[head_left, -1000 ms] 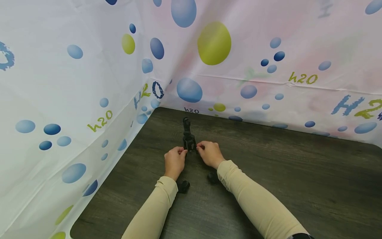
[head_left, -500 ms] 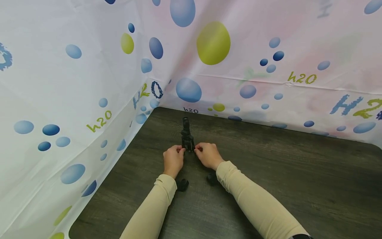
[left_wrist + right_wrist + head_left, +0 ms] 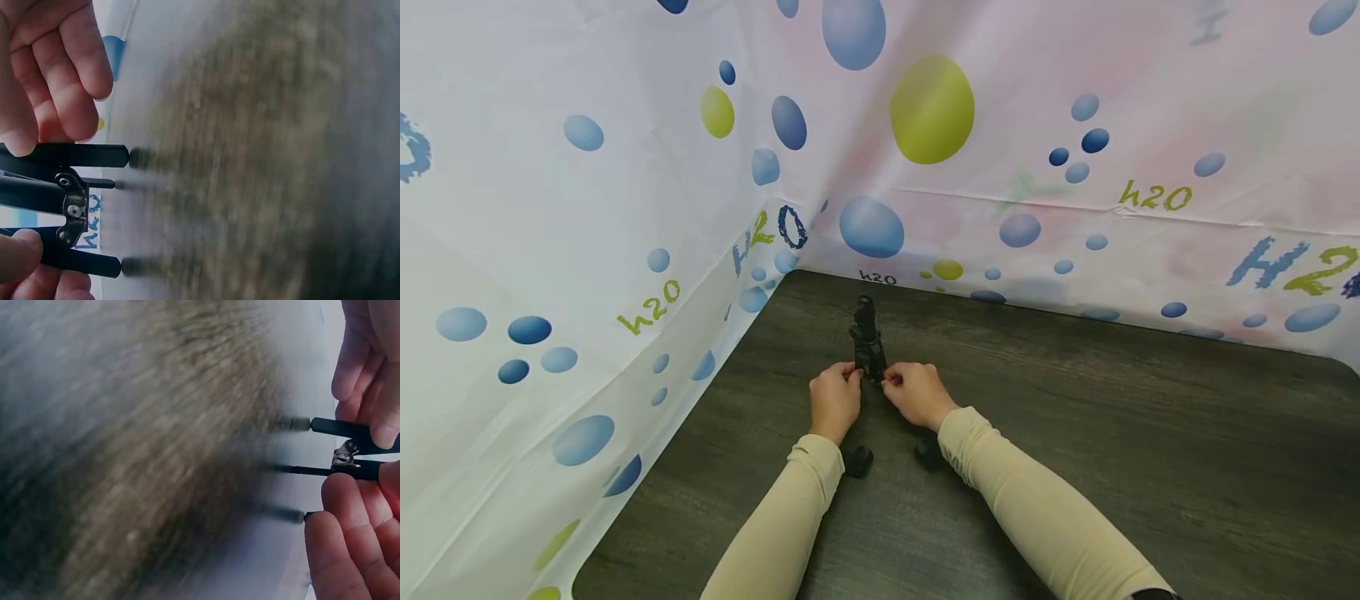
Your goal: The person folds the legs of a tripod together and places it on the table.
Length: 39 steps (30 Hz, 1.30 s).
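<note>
A small black tripod [image 3: 868, 346] is upright at the far left part of the dark table, between my hands. In the left wrist view, its legs [image 3: 87, 261] spread from a metal hinge [image 3: 75, 211] and end in blurred feet. My left hand [image 3: 835, 402] pinches the left leg low down between thumb and fingers. On the other side my right hand [image 3: 919, 393] pinches the right leg with thumb and forefinger. Across the right wrist view, the right hand's extended fingers [image 3: 331, 550] partly cover one leg. The tripod's upper part shows only in the head view.
A dark wood-grain table [image 3: 1112, 450] spreads to the right and towards me. White sheeting printed with blue and green spots [image 3: 932, 108] stands along its left and back edges. Small dark round things [image 3: 857, 461] sit under both wrists, partly hidden by the sleeves.
The tripod has turned slightly between my hands, its lower part looking narrower. My right hand has shifted a little left and towards me; my left hand has barely moved.
</note>
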### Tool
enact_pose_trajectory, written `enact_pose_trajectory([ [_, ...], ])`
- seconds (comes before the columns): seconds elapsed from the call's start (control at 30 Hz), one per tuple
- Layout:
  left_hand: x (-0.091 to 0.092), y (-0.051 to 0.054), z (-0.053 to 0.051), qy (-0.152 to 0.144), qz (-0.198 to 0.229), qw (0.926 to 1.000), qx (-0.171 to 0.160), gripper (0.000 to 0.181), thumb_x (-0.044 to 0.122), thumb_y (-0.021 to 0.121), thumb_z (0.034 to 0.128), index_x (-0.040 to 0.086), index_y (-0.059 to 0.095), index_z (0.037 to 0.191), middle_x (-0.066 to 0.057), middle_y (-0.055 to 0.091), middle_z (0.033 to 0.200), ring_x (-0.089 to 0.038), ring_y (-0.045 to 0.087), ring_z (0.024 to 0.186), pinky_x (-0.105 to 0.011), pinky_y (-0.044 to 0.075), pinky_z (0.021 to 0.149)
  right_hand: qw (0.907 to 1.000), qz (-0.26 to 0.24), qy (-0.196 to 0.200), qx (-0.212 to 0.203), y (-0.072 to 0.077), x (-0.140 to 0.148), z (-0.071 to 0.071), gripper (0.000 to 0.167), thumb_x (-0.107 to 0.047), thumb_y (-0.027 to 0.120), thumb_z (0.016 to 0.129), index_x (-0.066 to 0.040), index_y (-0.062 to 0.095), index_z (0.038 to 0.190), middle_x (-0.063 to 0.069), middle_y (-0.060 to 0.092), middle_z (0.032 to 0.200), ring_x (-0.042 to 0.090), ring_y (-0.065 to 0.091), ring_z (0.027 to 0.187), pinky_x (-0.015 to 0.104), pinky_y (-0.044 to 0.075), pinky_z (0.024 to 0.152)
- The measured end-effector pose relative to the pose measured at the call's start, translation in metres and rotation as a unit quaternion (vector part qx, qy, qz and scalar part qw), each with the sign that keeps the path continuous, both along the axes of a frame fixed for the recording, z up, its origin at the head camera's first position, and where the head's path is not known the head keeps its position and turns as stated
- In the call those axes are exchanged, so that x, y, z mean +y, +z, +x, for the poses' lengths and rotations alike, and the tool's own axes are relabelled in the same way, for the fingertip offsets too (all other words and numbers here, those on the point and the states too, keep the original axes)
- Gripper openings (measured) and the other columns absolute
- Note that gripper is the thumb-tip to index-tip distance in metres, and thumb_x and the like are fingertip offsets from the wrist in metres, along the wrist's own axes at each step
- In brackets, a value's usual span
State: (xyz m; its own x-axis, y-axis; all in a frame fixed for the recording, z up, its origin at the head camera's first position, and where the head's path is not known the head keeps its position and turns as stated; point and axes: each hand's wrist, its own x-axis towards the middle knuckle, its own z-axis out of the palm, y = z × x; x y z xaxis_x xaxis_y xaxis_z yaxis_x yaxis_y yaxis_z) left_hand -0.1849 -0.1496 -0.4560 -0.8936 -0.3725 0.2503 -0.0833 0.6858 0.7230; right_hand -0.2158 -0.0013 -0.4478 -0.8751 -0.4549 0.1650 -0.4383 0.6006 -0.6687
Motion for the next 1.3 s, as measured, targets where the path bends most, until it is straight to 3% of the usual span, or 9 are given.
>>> enact_pose_trajectory([
  [0.3,0.0,0.002,-0.002,0.0,-0.011,0.9999,-0.008,0.018,0.01,0.07,0.0943,-0.002,0.076,0.106,-0.015,0.075,0.099,-0.036,0.069,0.096,-0.049,0.055,0.083,0.9997,-0.008,0.011,-0.021,0.0,-0.004,0.003,0.012,-0.013,0.067,0.095,-0.004,0.074,0.098,0.002,0.071,0.085,0.015,0.067,0.077,0.034,0.056,0.072],
  [1.07,-0.001,-0.002,-0.005,-0.012,-0.01,0.9997,-0.017,0.015,0.01,0.067,0.096,-0.001,0.076,0.103,-0.015,0.074,0.095,-0.036,0.069,0.09,-0.05,0.054,0.079,0.9993,-0.004,0.018,-0.032,-0.001,-0.008,0.007,0.013,-0.015,0.068,0.096,-0.004,0.075,0.099,0.001,0.071,0.084,0.014,0.066,0.075,0.033,0.055,0.07],
  [1.3,-0.003,0.004,0.008,-0.035,0.014,0.999,-0.023,0.021,0.01,0.07,0.0947,-0.001,0.074,0.112,-0.012,0.075,0.101,-0.029,0.071,0.093,-0.045,0.056,0.082,0.9988,-0.007,-0.038,-0.031,0.003,0.003,-0.001,0.017,-0.015,0.068,0.096,-0.002,0.073,0.105,0.005,0.072,0.09,0.019,0.069,0.082,0.038,0.056,0.076],
])
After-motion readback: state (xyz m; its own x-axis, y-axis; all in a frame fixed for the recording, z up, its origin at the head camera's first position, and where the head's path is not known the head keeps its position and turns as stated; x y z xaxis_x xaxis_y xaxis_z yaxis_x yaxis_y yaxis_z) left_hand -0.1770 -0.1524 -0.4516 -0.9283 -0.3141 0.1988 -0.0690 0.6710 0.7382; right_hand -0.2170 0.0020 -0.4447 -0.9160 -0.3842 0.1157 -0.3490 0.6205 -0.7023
